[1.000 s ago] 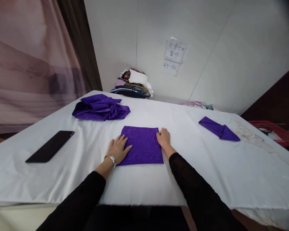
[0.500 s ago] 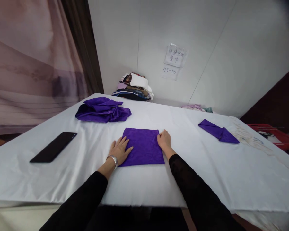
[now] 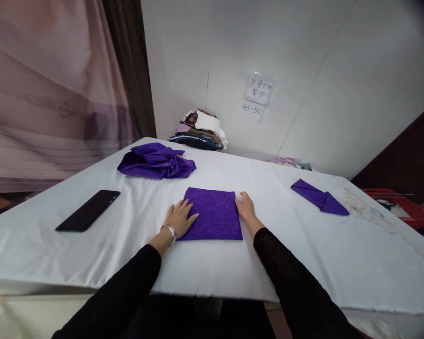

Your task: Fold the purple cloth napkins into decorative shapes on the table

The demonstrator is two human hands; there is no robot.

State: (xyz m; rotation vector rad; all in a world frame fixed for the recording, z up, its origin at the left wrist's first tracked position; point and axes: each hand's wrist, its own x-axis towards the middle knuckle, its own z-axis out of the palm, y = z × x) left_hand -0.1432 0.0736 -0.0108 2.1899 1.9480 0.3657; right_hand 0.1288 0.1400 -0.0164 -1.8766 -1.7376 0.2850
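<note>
The square cloth point(image 3: 217, 214), purple and folded flat, lies on the white-covered desk point(image 3: 339, 254), back from the middle of the near edge. The left hand point(image 3: 178, 220) rests palm down on the cloth's left side, fingers spread wide; a bracelet point(image 3: 171, 231) rings that wrist. The right hand point(image 3: 246, 207) is at the cloth's right side, close to its far right corner, fingers curled inward; whether they pinch the fabric I cannot tell.

Towards the desk's far left corner sits a crumpled purple bundle point(image 3: 157, 162). Nearer the viewer, towards the left edge, a dark slab point(image 3: 89, 211) lies flat and slanted. Towards the far right corner lies a pointed cloth point(image 3: 313, 194), also purple. A clothes pile point(image 3: 200, 132) stands by the far edge, left of the middle. Past the right edge is a red basket point(image 3: 420, 216).
</note>
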